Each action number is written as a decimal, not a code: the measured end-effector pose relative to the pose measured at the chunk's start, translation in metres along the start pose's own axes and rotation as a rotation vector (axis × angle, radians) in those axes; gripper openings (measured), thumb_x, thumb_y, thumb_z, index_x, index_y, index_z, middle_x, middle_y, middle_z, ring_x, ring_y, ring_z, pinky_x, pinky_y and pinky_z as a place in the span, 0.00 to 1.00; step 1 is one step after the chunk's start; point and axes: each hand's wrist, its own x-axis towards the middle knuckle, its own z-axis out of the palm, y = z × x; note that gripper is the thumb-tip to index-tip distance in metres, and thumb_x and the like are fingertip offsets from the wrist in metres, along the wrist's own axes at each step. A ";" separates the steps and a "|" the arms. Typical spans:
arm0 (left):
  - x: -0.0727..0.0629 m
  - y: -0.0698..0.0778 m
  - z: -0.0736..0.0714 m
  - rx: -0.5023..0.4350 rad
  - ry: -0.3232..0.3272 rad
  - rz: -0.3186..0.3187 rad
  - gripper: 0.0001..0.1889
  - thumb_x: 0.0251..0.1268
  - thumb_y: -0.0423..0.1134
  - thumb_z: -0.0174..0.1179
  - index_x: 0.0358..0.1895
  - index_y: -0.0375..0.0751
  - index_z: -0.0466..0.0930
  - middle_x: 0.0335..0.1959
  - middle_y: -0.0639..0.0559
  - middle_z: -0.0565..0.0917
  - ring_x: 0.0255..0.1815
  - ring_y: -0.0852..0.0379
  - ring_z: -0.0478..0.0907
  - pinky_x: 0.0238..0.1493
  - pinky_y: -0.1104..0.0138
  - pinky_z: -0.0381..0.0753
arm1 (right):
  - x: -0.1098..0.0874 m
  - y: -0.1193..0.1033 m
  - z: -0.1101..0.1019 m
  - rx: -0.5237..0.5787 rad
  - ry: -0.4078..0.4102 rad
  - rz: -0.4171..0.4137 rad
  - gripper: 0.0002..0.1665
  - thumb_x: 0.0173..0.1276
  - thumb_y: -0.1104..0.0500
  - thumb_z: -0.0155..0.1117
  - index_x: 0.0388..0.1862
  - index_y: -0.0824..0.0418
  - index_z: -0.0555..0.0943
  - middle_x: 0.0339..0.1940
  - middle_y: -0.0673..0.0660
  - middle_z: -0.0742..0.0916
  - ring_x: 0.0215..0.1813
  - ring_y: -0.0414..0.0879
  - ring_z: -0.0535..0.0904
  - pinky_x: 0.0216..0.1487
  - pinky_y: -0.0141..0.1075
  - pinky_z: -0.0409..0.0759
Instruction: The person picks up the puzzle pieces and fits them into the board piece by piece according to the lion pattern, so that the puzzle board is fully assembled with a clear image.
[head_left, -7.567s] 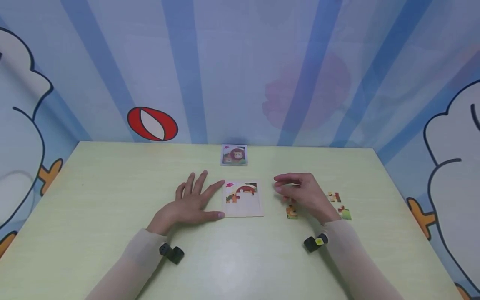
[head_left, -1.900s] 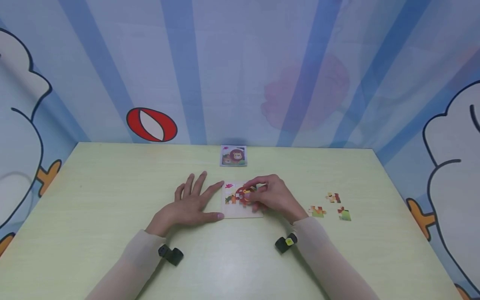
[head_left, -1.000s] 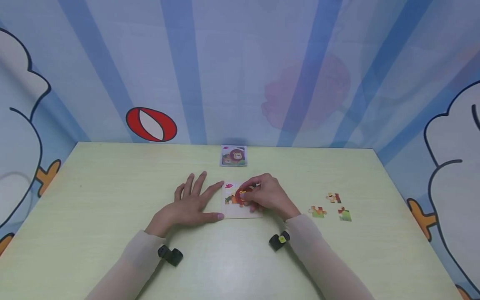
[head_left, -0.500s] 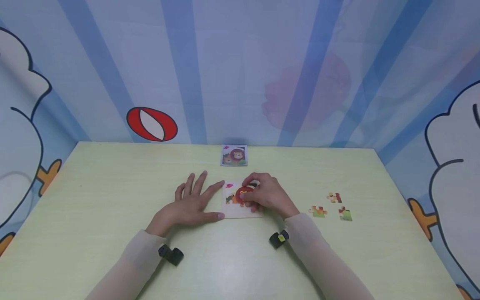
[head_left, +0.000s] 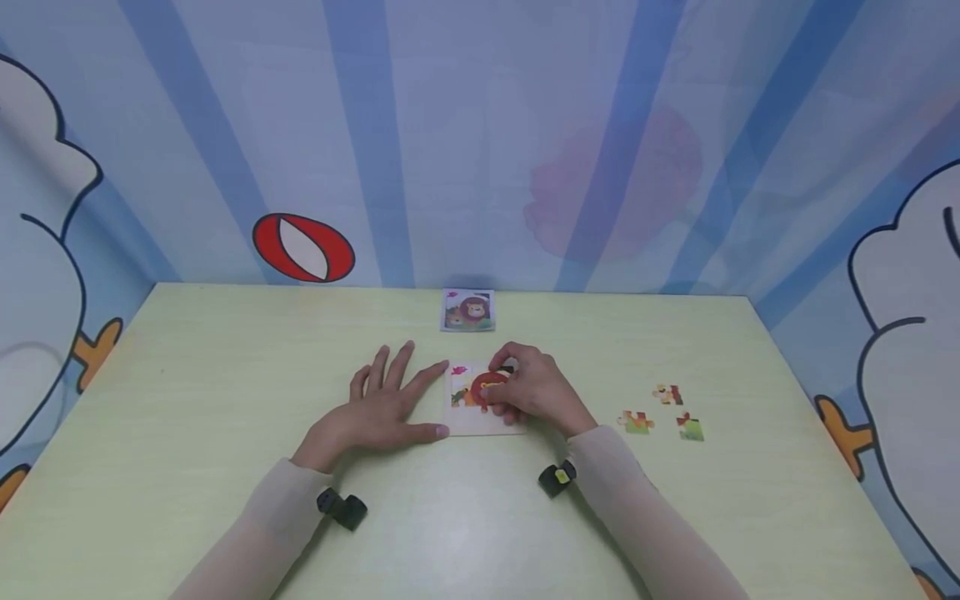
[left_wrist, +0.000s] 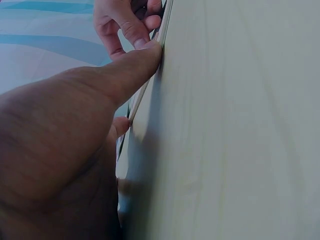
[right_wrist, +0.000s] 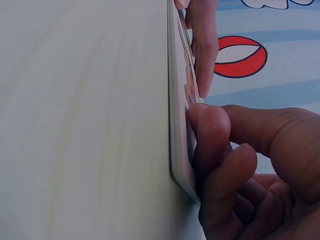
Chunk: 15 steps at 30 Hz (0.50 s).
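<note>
A small square puzzle board (head_left: 480, 427) lies mid-table, with lion-picture pieces in its upper part and a bare white lower part. My left hand (head_left: 375, 415) rests flat with spread fingers, its index fingertip and thumb (left_wrist: 142, 57) against the board's left edge. Over the right side of the board, my right hand (head_left: 538, 390) pinches a reddish-brown lion puzzle piece (head_left: 489, 382) between thumb and index finger, right at the neighbouring pieces. Its other fingers are curled by the board's right edge, seen close in the right wrist view. The hand partly hides the piece.
Three loose puzzle pieces lie to the right: one orange and green (head_left: 636, 423), one with brown (head_left: 667, 394), one mostly green (head_left: 691, 427). A lion picture card (head_left: 468, 311) lies at the table's back edge, before a blue striped curtain (head_left: 480, 150).
My right hand has gone from the loose pieces at the right to the board with a piece, then shifted slightly there as the piece settled among its neighbours. My left hand stays put.
</note>
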 end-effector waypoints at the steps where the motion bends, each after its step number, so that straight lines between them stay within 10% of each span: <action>1: 0.000 0.000 0.000 -0.001 0.001 0.000 0.51 0.68 0.72 0.62 0.89 0.72 0.44 0.92 0.45 0.28 0.91 0.31 0.21 0.84 0.30 0.32 | 0.000 0.000 0.000 0.005 -0.002 -0.005 0.21 0.69 0.59 0.77 0.58 0.57 0.80 0.22 0.57 0.89 0.18 0.43 0.81 0.25 0.33 0.83; 15: 0.001 -0.002 0.002 0.010 0.007 0.012 0.51 0.68 0.71 0.62 0.89 0.71 0.44 0.92 0.44 0.29 0.91 0.30 0.22 0.84 0.29 0.33 | -0.014 0.015 -0.026 0.088 -0.041 -0.149 0.20 0.74 0.52 0.74 0.62 0.52 0.85 0.34 0.57 0.94 0.27 0.50 0.87 0.36 0.38 0.82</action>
